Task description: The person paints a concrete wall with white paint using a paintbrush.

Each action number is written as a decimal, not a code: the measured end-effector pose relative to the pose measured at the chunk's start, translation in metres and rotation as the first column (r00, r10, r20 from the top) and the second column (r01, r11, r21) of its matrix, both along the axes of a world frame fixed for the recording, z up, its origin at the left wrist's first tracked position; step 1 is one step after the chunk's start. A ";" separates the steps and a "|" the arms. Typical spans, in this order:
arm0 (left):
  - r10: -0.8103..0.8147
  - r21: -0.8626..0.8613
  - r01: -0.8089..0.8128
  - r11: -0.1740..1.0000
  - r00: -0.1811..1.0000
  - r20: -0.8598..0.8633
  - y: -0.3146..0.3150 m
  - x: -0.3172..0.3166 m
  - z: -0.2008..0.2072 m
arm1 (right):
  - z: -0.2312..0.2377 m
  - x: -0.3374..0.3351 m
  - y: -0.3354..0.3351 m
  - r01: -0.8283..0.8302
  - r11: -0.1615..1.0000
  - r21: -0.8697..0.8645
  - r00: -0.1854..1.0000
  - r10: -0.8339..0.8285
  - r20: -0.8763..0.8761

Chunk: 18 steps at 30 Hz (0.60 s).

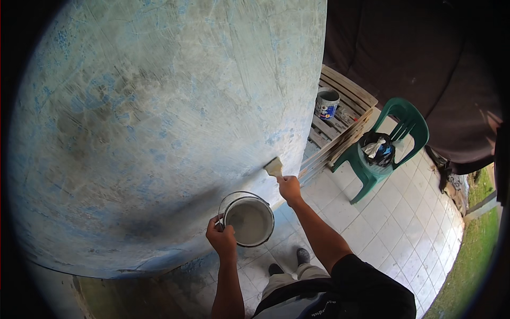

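Note:
My left hand [221,236] grips the rim of a round bucket [248,222] on its left side, and a thin wire handle arches over the far rim. Greyish matter lies inside the bucket. My right hand [289,189] is closed round the handle of a wide paintbrush [274,167] with a pale head. The brush's dark tip is at the wall [175,106], close to its right edge; whether the bristles touch it I cannot tell for sure. The wall is a worn, whitish-grey surface with blue patches and dark stains.
Right of the wall is a slatted wooden bench [348,90] with a paint can [326,103] on it. A green plastic chair [366,167] holds a black plastic bag [378,151]. Pale floor tiles [393,223] run to grass [473,244]; dark cloth [404,58] hangs behind.

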<state>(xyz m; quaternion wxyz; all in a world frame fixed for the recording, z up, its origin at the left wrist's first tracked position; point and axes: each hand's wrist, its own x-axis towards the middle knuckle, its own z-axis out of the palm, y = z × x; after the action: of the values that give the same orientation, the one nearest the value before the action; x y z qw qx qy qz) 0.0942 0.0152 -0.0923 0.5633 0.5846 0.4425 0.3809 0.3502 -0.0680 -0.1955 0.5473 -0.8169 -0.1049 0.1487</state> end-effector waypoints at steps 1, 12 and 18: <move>-0.004 0.021 0.004 1.000 1.000 -0.008 0.001 0.000 -0.005 | 0.035 -0.006 0.005 -0.023 1.000 0.022 0.999 0.023 -0.029; 0.083 -0.026 -0.081 0.996 0.992 0.096 -0.044 0.050 0.000 | 0.130 0.011 -0.018 -0.207 0.954 0.218 0.929 0.122 0.349; 0.167 0.041 -0.170 0.985 0.984 0.066 -0.071 0.060 0.003 | -0.012 0.057 -0.044 -0.095 0.991 -0.095 0.995 0.094 -0.011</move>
<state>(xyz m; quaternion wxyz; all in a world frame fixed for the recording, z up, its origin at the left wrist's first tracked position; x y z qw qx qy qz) 0.1541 -0.0563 -0.0888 0.5289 0.5458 0.4638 0.4553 0.4075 -0.1124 -0.2074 0.5004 -0.8357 -0.1344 0.1822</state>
